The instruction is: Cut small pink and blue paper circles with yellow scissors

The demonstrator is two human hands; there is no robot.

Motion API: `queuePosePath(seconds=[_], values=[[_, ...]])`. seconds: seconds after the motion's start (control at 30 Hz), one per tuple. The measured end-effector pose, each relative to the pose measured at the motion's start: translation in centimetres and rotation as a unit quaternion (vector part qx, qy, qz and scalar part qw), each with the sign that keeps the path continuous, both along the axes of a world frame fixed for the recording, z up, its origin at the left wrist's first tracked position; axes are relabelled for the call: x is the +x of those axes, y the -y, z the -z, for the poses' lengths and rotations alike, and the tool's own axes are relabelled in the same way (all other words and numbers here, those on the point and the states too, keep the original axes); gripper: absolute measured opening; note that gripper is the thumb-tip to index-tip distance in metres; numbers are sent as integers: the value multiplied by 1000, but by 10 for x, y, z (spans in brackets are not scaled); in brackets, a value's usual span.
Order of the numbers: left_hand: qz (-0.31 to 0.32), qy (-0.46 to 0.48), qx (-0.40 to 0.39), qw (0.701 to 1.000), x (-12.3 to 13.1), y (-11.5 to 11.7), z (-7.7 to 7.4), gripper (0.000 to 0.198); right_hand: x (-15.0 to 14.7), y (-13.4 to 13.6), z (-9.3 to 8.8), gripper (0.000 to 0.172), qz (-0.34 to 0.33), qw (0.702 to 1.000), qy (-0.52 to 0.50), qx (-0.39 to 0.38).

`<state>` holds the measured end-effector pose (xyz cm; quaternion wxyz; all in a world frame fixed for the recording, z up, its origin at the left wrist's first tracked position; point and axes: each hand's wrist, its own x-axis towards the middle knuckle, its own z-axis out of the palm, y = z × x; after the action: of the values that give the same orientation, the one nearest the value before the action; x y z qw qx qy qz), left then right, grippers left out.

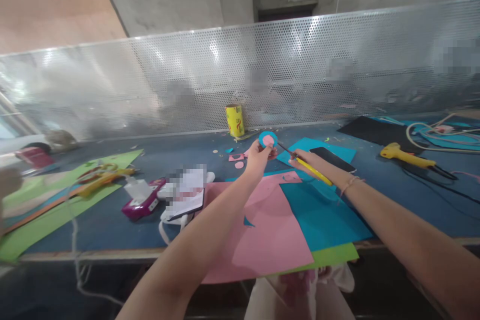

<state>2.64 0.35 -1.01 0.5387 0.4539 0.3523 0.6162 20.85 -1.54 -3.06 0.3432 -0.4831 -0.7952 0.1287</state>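
Observation:
My left hand point(261, 154) pinches a blue paper disc point(262, 136) with a smaller pink circle point(267, 140) on its face, held above the table. Just right of it, my right hand point(303, 159) is closed round a thin tool with a yellow handle point(315, 170). The tool's dark, narrow front end points at the disc's right edge. Below both hands lie a large pink sheet point(273, 225) and a blue sheet point(326, 220). Small pink cut pieces point(239, 165) rest left of my left hand.
A yellow roll point(235, 121) stands by the perforated metal screen point(187, 85). On the right are a dark phone point(332, 159) and a yellow glue gun point(407, 155) with cables. A tablet-like device point(187, 192), a purple power strip point(144, 205) and green sheets point(33, 230) lie left.

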Motion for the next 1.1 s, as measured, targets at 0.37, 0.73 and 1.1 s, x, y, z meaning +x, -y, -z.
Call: queuePosePath(seconds=[0.37, 0.73, 1.1], values=[[13, -28, 31, 999, -2, 2, 3, 24, -4, 6, -8, 52, -10, 999, -1, -37], [10, -23, 15, 1000, -2, 0, 1, 25, -6, 18, -22, 47, -38, 997, -9, -71], [19, -35, 48, 998, -4, -4, 4, 23, -8, 17, -22, 48, -26, 997, 0, -67]])
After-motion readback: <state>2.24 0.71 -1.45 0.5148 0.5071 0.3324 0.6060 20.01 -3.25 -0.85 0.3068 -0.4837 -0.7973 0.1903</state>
